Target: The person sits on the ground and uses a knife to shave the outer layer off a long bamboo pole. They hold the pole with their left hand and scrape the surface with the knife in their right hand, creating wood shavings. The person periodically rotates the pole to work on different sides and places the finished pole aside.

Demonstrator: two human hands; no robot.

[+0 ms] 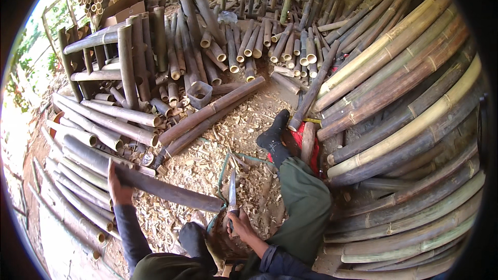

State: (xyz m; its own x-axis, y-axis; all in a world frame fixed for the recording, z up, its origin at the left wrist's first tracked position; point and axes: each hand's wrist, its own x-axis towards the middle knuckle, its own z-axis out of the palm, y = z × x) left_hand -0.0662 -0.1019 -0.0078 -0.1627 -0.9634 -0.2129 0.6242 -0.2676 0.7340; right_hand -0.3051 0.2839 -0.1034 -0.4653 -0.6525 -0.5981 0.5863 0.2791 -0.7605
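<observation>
My left hand (pixel 120 189) is wrapped round a dark bamboo pole (pixel 168 185), which slants from the stacked poles at left down to the right. The pole's near end stops just left of my right hand (pixel 241 225). That hand is closed on the dark handle of a knife (pixel 232 186). The blade points up and away from me, beside the pole's end and apart from my left hand. My fingers hide part of the handle.
Wood shavings (pixel 194 168) cover the ground, with a green cord (pixel 220 176) among them. Long bamboo poles (pixel 410 119) are stacked at right. Cut lengths (pixel 257 41) stand farther back. A plastic tub (pixel 199 94) and two loose poles (pixel 212 109) lie ahead. My dark-socked foot (pixel 275 137) extends forward.
</observation>
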